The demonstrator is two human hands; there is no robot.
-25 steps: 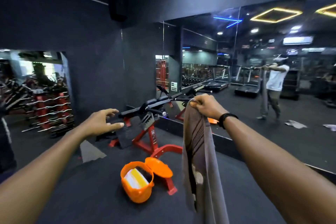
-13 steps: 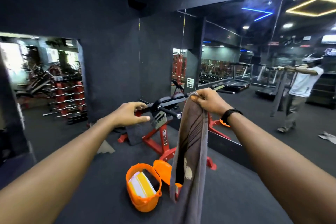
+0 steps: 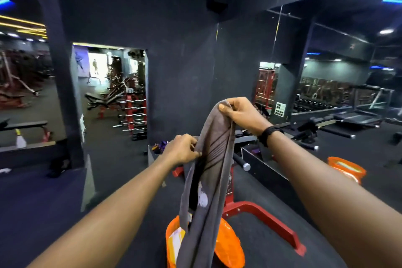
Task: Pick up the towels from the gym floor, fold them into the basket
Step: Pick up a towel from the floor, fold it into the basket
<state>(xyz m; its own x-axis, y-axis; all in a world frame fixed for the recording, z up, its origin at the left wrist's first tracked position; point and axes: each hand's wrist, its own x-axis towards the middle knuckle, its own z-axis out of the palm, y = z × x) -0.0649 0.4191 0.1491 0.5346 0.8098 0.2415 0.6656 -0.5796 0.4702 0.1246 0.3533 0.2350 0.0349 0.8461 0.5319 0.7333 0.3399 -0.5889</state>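
The floor [image 3: 54,213] is lying dark and matte under everything, and a mirror [image 3: 339,85] on the right wall is showing a copy of the basket. A red bench frame [image 3: 264,216] is standing on the floor behind the hanging cloth.

The towel [image 3: 212,172] is hanging in the middle of the view, in the air above the basket. It is grey-brown, with thin dark stripes running along it and a pale whitish stain near its middle. It is gathered into a narrow, folded strip, so its long axis is going almost vertical, leaning a little: the top end is pointing up to the right and the bottom end is going down past the lower edge of the view, in front of the basket.

The basket [image 3: 228,246] is orange and is standing on the floor directly under the towel, with light folded cloth inside it.

The right hand [image 3: 241,113] is pinching the top corner of the towel, fingers curled around the cloth. The left hand [image 3: 181,150] is gripping the towel's left edge lower down, with the fingers closed on it.
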